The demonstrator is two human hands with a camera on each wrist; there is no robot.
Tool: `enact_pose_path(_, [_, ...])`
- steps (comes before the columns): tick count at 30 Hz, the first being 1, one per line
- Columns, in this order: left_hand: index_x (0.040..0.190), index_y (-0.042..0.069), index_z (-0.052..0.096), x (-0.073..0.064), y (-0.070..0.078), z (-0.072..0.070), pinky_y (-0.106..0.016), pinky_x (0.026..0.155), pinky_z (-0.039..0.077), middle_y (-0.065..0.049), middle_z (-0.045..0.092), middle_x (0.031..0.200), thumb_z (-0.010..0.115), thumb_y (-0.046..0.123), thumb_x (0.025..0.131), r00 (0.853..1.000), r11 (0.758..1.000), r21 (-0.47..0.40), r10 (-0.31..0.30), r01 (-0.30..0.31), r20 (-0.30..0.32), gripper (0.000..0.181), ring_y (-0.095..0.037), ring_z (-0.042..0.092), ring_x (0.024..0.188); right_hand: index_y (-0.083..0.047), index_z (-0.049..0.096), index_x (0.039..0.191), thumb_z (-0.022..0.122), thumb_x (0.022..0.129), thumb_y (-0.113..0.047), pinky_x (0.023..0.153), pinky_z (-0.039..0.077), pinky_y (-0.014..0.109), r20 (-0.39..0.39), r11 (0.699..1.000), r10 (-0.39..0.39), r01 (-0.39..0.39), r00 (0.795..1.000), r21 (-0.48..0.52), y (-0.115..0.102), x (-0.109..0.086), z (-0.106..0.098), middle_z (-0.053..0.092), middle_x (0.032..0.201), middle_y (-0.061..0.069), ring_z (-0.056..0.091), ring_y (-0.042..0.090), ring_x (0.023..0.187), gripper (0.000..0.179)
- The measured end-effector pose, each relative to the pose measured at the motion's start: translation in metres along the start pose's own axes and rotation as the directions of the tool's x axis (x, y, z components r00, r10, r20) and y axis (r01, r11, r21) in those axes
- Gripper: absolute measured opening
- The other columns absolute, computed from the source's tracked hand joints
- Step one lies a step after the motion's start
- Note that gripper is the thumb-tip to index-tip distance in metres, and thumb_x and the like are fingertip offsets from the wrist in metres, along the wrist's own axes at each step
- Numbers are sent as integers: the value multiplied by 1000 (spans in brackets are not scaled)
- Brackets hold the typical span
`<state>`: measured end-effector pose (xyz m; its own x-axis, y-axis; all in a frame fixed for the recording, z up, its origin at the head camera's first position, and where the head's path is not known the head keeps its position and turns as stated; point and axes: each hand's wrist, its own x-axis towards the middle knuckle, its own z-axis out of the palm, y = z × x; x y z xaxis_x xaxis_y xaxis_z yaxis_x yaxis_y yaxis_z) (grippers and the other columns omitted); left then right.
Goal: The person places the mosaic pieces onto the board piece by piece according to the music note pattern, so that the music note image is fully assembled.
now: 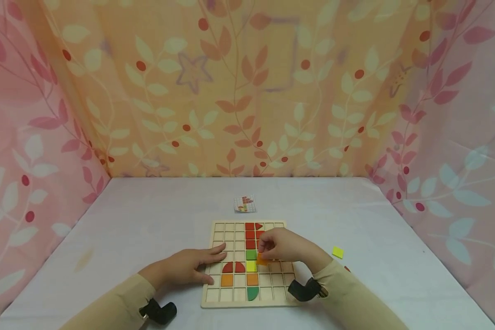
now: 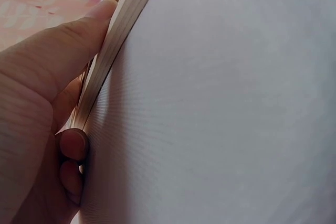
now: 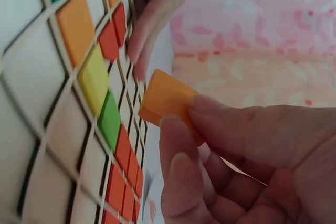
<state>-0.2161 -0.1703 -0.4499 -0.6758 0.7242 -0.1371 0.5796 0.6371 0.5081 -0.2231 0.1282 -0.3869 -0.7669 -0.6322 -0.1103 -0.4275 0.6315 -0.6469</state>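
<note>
Over the wooden grid board [image 1: 247, 304], my right hand [image 1: 286, 245] pinches an orange square tile [image 3: 167, 95] between thumb and fingertips. In the head view that tile is just right of the green square tile [image 1: 251, 255] and the yellow square tile [image 1: 251, 266]. My left hand [image 1: 185, 267] rests on the board's left side with fingers extended, its thumb [image 2: 100, 17] on the rim. Near it sit two red quarter-round tiles [image 1: 228, 267] and an orange square [image 1: 227, 280]. Red squares [image 1: 250, 234] fill cells toward the top, partly hidden by my right hand.
Behind the board lies a small printed pattern card [image 1: 245, 204]. To the right, a loose yellow tile [image 1: 338, 252] lies on the white tablecloth [image 1: 148, 211], with a red piece [image 1: 347, 268] partly hidden by my right sleeve. A dark green quarter-round [image 1: 253, 293] sits in the board's front row.
</note>
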Motion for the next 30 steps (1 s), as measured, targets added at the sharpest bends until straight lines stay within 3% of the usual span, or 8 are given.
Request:
enact_pose_path(7, [140, 34, 34, -1, 5, -3, -45, 103, 30, 13, 21, 150, 56, 58, 78, 1000, 1000, 3, 14, -15, 11, 70, -16, 30, 133, -14, 61, 73, 69, 80, -8, 55, 47, 23, 45, 999, 4, -6, 999, 38, -21, 18, 23, 57, 64, -7, 54, 8, 58, 13])
enact_pose_path(12, [140, 34, 34, -1, 6, -4, -47, 102, 30, 14, 21, 150, 57, 57, 78, 1000, 1000, -27, 9, -8, 19, 69, -16, 29, 134, -18, 61, 69, 70, 79, -9, 54, 44, 20, 66, 1000, 23, -22, 998, -4, -25, 25, 35, 55, 62, -9, 50, 5, 59, 16])
enact_pose_path(25, [140, 32, 35, -2, 8, -6, -44, 102, 31, 13, 23, 149, 60, 55, 78, 1000, 1000, -3, 8, -8, -1, 70, -14, 31, 133, -18, 59, 64, 73, 74, -6, 54, 40, 17, 107, 989, -15, 30, 994, -142, -33, 31, 45, 51, 60, -12, 46, 2, 58, 21])
enact_pose_path(30, [140, 32, 36, -2, 7, -5, -44, 102, 31, 13, 23, 149, 60, 54, 78, 1000, 1000, -9, 10, -10, -4, 69, -14, 30, 133, -17, 59, 63, 74, 73, -7, 55, 40, 18, 107, 989, 6, 11, 994, -151, -37, 30, 46, 52, 60, -11, 46, 3, 58, 21])
